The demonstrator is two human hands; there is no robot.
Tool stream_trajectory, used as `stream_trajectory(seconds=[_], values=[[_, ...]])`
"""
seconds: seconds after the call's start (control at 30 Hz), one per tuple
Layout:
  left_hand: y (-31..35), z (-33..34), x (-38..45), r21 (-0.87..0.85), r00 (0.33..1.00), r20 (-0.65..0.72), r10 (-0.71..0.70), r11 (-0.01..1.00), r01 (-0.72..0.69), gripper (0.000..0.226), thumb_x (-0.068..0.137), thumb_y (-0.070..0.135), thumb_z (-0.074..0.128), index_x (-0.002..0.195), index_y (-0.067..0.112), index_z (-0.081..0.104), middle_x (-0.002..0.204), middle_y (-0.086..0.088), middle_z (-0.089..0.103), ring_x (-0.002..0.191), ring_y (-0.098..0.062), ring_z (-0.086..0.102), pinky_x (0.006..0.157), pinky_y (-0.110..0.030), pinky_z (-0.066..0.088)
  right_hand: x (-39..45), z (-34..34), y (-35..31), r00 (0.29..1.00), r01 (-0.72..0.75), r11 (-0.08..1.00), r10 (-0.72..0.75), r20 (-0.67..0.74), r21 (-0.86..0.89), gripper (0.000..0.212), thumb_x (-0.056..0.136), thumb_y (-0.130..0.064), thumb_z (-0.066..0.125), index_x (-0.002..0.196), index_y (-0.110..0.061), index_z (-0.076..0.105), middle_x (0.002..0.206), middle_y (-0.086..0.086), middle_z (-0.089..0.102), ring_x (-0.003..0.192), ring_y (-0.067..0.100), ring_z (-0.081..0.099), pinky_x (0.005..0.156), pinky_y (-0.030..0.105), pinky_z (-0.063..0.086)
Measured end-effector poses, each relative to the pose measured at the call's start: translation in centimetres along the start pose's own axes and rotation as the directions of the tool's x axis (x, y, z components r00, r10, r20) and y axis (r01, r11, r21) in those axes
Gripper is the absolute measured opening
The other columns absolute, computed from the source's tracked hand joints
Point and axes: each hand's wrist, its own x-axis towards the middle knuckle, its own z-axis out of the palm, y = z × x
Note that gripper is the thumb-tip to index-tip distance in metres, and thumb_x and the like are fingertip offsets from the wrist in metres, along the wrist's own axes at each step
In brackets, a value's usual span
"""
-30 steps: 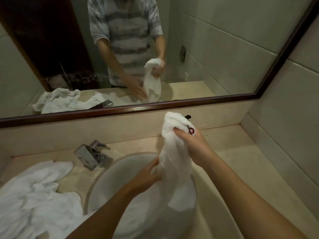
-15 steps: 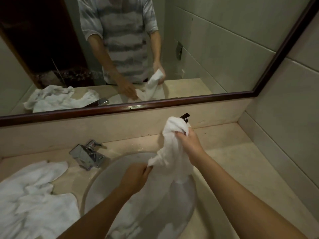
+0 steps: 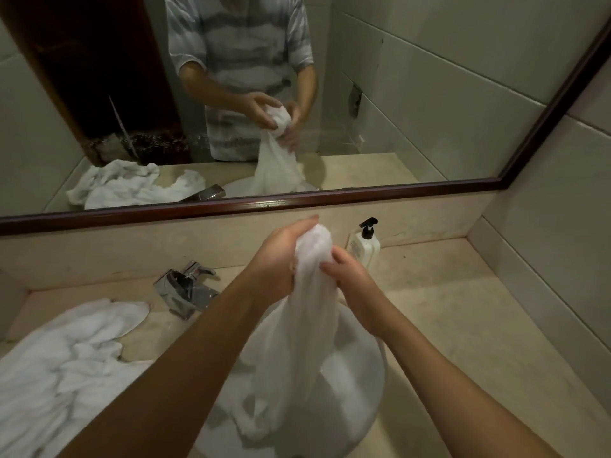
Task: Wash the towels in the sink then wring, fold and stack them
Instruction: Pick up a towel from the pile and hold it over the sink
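A white towel (image 3: 305, 328) hangs bunched above the round white sink (image 3: 367, 375), its lower end lying in the basin. My left hand (image 3: 276, 259) grips the towel near its top from the left. My right hand (image 3: 352, 279) grips it just below from the right, fingers curled round the cloth. More white towels (image 3: 62, 361) lie crumpled in a heap on the counter at the left.
A chrome tap (image 3: 186, 287) stands behind the sink on the left. A white pump bottle (image 3: 363, 247) stands against the back wall to the right. The beige counter (image 3: 463, 309) runs right to a tiled wall. A framed mirror (image 3: 264, 204) hangs above.
My left hand has risen from low over the sink to the towel's top beside my right hand. The towel is now bunched upright between both hands, and the pump bottle is uncovered.
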Motion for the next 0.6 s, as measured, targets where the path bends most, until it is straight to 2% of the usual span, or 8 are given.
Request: stream_trajectory(seconds=[0.03, 0.1, 0.17, 0.23, 0.33, 0.4, 0.5, 0.6], values=[[-1.1, -0.5, 0.0, 0.063, 1.0, -0.018, 0.01, 0.998, -0.009, 0.056, 0.083, 0.039, 0.07, 0.113, -0.007, 0.065, 0.111, -0.028, 0.062, 0.103, -0.034, 0.063, 0.1, -0.041, 0.049, 0.1, -0.4, 0.7, 0.999, -0.043, 0.988, 0.038, -0.037, -0.148, 0.027, 0.095, -0.024, 0.062, 0.12, -0.014, 0.062, 0.11, 0.01, 0.069, 0.101, 0.017, 0.066, 0.091, 0.041, 0.053], [-4.3, -2.2, -0.3, 0.208, 0.993, -0.101, 0.053, 0.978, -0.031, 0.035, 0.09, 0.026, 0.065, 0.107, -0.004, 0.067, 0.105, -0.025, 0.065, 0.09, -0.027, 0.066, 0.079, -0.034, 0.055, -0.1, -1.2, 2.5, 0.988, -0.149, 0.899, 0.151, -0.027, -0.411, 0.029, 0.091, -0.03, 0.07, 0.109, -0.01, 0.059, 0.096, 0.007, 0.064, 0.085, 0.014, 0.061, 0.079, 0.034, 0.052], [-7.4, -4.0, -0.8, 0.218, 0.995, -0.101, 0.013, 0.976, 0.009, 0.028, 0.09, 0.019, 0.065, 0.106, -0.003, 0.068, 0.104, -0.024, 0.068, 0.088, -0.028, 0.067, 0.073, -0.033, 0.055, -0.6, -1.3, 4.5, 0.967, -0.213, 0.826, 0.256, 0.011, -0.522, 0.023, 0.092, -0.028, 0.07, 0.094, -0.012, 0.054, 0.083, 0.0, 0.053, 0.074, 0.01, 0.051, 0.066, 0.025, 0.043], [-10.0, -5.8, -1.1, 0.19, 0.998, -0.019, -0.065, 0.979, 0.068, 0.029, 0.088, 0.021, 0.068, 0.11, 0.002, 0.069, 0.106, -0.018, 0.072, 0.096, -0.029, 0.069, 0.08, -0.036, 0.055, -0.9, -1.2, 5.8, 0.966, -0.228, 0.827, 0.26, -0.011, -0.514, 0.022, 0.093, -0.024, 0.069, 0.085, -0.017, 0.05, 0.078, -0.002, 0.048, 0.069, 0.008, 0.046, 0.06, 0.023, 0.037], [-13.0, -7.4, -1.0, 0.412, 0.995, -0.022, -0.1, 0.906, 0.1, 0.045, 0.075, 0.044, 0.08, 0.11, 0.017, 0.072, 0.096, -0.001, 0.075, 0.087, -0.017, 0.07, 0.072, -0.026, 0.052, -0.3, -1.5, 5.0, 0.972, -0.232, 0.857, 0.217, -0.084, -0.461, 0.021, 0.092, -0.021, 0.068, 0.084, -0.018, 0.049, 0.078, 0.0, 0.046, 0.07, 0.01, 0.045, 0.062, 0.027, 0.036], [-14.4, -7.7, -0.9, 0.568, 0.998, -0.06, 0.018, 0.823, 0.02, 0.041, 0.078, 0.05, 0.076, 0.109, 0.024, 0.071, 0.09, 0.003, 0.075, 0.084, -0.012, 0.07, 0.068, -0.025, 0.053, 0.2, -2.0, 4.1, 0.967, -0.256, 0.868, 0.229, -0.114, -0.427, 0.022, 0.091, -0.023, 0.07, 0.086, -0.013, 0.051, 0.081, 0.003, 0.048, 0.074, 0.014, 0.048, 0.066, 0.029, 0.039], [-14.2, -6.5, 0.1, 0.624, 0.98, -0.042, 0.193, 0.771, -0.125, 0.038, 0.084, 0.06, 0.056, 0.105, 0.032, 0.07, 0.092, 0.011, 0.073, 0.085, -0.005, 0.068, 0.078, -0.033, 0.058, 0.9, -3.0, 3.8, 0.944, -0.322, 0.884, 0.272, -0.188, -0.34, 0.037, 0.089, -0.029, 0.073, 0.102, 0.001, 0.056, 0.09, 0.009, 0.058, 0.081, 0.022, 0.058, 0.072, 0.037, 0.047], [-14.0, -4.9, 1.6, 0.675, 0.95, 0.019, 0.312, 0.697, -0.242, 0.043, 0.075, 0.065, 0.057, 0.094, 0.028, 0.067, 0.09, 0.011, 0.065, 0.082, -0.002, 0.063, 0.071, -0.023, 0.055, 1.4, -3.6, 4.3, 0.911, -0.36, 0.9, 0.283, -0.301, -0.244, 0.04, 0.088, -0.03, 0.073, 0.11, -0.001, 0.057, 0.105, 0.018, 0.066, 0.09, 0.026, 0.065, 0.08, 0.042, 0.053]])
